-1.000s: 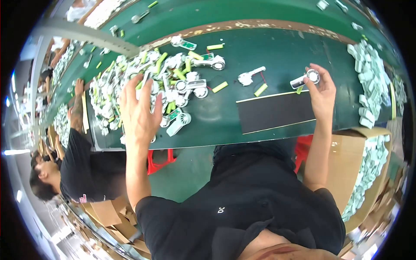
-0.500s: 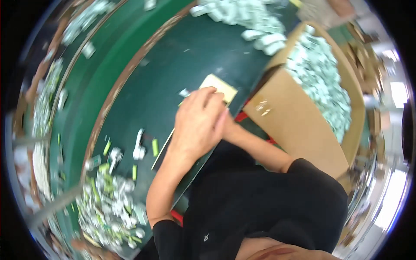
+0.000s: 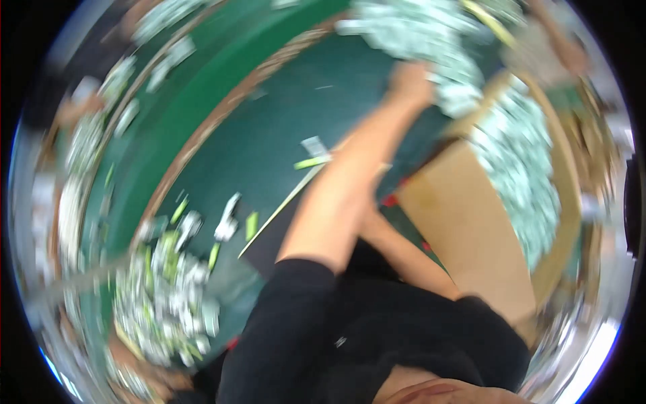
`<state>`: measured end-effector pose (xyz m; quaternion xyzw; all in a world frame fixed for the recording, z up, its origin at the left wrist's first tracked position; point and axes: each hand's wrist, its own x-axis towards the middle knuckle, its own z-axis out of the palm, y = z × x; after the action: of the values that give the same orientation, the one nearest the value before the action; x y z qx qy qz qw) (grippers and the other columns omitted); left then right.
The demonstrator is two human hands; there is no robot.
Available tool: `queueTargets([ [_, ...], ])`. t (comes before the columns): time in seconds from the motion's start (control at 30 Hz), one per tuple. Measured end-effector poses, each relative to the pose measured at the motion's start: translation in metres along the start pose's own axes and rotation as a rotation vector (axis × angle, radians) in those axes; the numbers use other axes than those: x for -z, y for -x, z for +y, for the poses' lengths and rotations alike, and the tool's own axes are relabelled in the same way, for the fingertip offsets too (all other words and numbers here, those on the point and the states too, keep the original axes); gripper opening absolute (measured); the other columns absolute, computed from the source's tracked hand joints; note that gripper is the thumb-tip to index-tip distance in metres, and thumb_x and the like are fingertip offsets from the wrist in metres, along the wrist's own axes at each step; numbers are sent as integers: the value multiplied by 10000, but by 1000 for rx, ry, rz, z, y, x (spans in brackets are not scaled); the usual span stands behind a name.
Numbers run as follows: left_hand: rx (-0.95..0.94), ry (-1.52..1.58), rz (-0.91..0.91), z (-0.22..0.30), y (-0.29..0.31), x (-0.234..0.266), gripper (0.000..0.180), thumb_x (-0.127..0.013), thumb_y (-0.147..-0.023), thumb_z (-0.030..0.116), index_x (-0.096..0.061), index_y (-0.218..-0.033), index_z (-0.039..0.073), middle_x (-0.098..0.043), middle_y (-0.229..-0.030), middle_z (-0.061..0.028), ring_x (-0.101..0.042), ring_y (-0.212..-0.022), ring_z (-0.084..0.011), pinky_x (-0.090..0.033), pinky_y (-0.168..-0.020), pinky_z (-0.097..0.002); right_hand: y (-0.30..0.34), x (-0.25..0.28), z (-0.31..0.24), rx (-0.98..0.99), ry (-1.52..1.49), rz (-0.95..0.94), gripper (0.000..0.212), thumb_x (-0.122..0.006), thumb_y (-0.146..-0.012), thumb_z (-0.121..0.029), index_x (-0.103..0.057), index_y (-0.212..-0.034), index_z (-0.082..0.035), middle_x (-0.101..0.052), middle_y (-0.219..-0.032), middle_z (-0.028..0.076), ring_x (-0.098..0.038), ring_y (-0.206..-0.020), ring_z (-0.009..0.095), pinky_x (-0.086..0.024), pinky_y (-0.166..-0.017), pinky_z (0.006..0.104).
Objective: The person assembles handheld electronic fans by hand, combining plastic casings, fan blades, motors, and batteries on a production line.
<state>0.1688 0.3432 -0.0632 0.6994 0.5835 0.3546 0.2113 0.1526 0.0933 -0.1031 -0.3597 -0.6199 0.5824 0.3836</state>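
My left hand [image 3: 410, 84] reaches to the near edge of a heap of pale mint-green small pieces [image 3: 431, 34] on the dark green table. It is smeared by motion, and its fingers cannot be made out. My right forearm [image 3: 397, 249] runs in under the left one, which hides my right hand. Beside the left forearm lie a bright green stick-like piece [image 3: 311, 163] and a small clear-white piece [image 3: 314, 146]. A dark flat board [image 3: 269, 236] with a pale edge lies partly under the left arm.
An open cardboard box [image 3: 464, 222] full of mint-green pieces stands at the right. A mixed heap of white and green pieces [image 3: 165, 296] lies lower left, with several loose pieces near it. A raised brown rim [image 3: 222, 118] borders the table. Other people's hands [image 3: 84, 108] show at the left edge.
My left hand has left the pale yellow block, where it lay over the right hand, and moved away and right to the mint-green heap. The block is now mostly hidden. The view has shifted slightly.
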Motion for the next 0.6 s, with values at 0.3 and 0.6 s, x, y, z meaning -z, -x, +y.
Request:
queueTargets([
  [0.3, 59, 34, 288, -15, 45, 34, 204, -730, -737, 112, -718, -908, 2, -703, -992, -224, -695, -954, -421, -561, -823, -511, -13, -6, 0, 322, 689, 181, 557, -746, -897, -92, -525, -1388, 48, -487, -1396, 283, -493, -1296, 439, -427, -1062, 497],
  [0.6, 390, 1428, 805, -12, 207, 228, 121, -631, -959, 151, -633, -999, 36, -654, -839, -63, -673, -651, -145, -534, -565, -303, -33, -1, 2, 336, 870, 287, 495, -759, -961, -252, -617, -1351, 18, -565, -1149, 168, -638, -884, 247, -545, -687, 348],
])
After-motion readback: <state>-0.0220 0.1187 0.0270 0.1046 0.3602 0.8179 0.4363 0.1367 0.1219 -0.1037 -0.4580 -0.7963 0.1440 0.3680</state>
